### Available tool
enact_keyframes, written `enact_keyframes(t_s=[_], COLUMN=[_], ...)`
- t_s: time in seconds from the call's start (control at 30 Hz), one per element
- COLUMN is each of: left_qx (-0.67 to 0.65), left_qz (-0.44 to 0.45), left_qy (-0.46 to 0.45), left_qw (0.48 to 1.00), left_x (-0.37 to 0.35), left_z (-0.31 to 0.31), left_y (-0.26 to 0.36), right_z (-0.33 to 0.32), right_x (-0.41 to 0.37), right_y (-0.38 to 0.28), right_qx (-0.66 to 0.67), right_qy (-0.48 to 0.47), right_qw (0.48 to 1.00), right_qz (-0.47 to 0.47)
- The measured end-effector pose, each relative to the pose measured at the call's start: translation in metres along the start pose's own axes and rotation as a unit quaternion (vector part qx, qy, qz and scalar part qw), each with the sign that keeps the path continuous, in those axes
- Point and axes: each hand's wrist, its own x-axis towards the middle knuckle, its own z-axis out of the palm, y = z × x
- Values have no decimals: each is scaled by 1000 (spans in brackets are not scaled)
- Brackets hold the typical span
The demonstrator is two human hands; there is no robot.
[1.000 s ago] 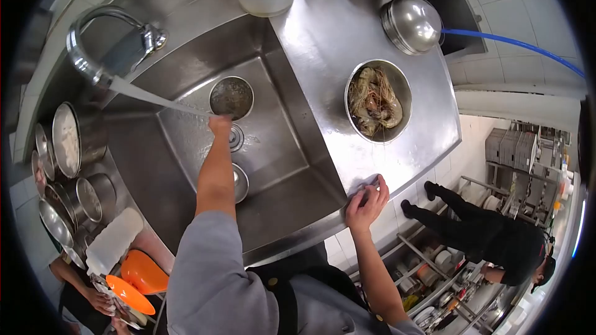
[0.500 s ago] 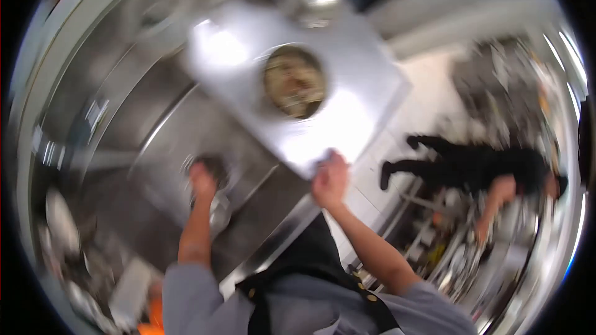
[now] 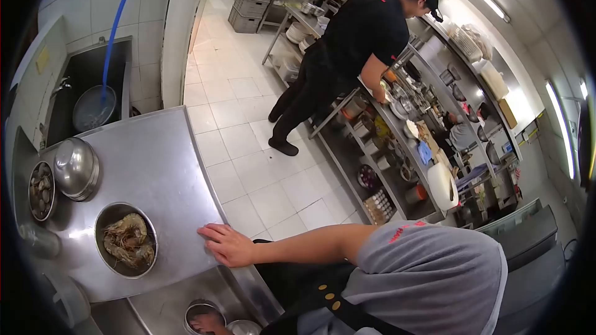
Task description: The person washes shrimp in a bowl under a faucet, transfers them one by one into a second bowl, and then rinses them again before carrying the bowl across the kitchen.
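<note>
My right hand (image 3: 228, 245) lies on the edge of the steel table (image 3: 167, 149), palm down, fingers stretched out, nothing in them. Low in the view, my left hand (image 3: 210, 323) reaches into a small round steel bowl (image 3: 194, 308) on the lower steel surface; its fingertips are lost in shadow, so I cannot tell whether they grip anything. Part of another shiny round vessel (image 3: 243, 327) shows beside that bowl. On the table, left of my right hand, stands a steel bowl (image 3: 153, 253) holding several large raw prawns (image 3: 128, 239).
Upturned stacked steel bowls (image 3: 76, 164) and a bowl of shellfish (image 3: 42, 191) stand at the table's far left. Behind them a sink (image 3: 121, 65) holds a basin under a blue hose (image 3: 115, 37). Across the tiled floor, a person in black (image 3: 354, 31) works at loaded shelves (image 3: 397, 111).
The view has swung right and up, bringing the other person and shelves upright into sight. My right hand stays at the table edge; my left stays at the small bowl, now near the bottom.
</note>
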Motion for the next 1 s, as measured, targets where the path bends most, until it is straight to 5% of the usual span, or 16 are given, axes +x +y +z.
enact_keyframes(t_s=[0.17,0.23,0.3,0.37,0.5,0.63,0.7,0.77,0.8,0.87,0.93,0.97,1.0], left_qx=[-40,-53,-56,-58,-12,-49,15,139,236,220,248,75,-7], left_qz=[25,19,20,80,89,67,100,216,355,426,364,247,129], left_qy=[-58,45,48,7,-54,-65,-47,-28,-91,-25,115,125,-43], left_qw=[997,997,997,995,995,994,994,966,900,877,890,958,991], left_x=[-6,3,10,9,36,16,21,14,36,47,35,22,16], left_z=[-29,-7,-9,-14,22,-13,-6,-17,7,34,51,31,-9], left_y=[-5,-5,-8,-13,-14,-12,-17,-20,-20,-13,-19,-20,-16], right_z=[-6,-4,-7,-10,-7,-5,-5,-1,8,15,21,17,15], right_x=[-1,0,1,0,-1,-2,-1,-1,-5,-4,-5,0,8], right_y=[-2,-4,-4,-4,-3,-1,0,1,8,14,11,5,5], right_qx=[-1,1,-5,0,5,11,19,4,3,-25,-64,-24,26], right_qy=[-6,-3,13,-3,-6,-13,-17,-21,0,-78,-20,-14,18], right_qw=[1000,1000,1000,1000,1000,1000,1000,1000,1000,997,998,1000,999], right_qz=[0,-4,4,0,9,6,5,13,-2,8,-3,12,-18])
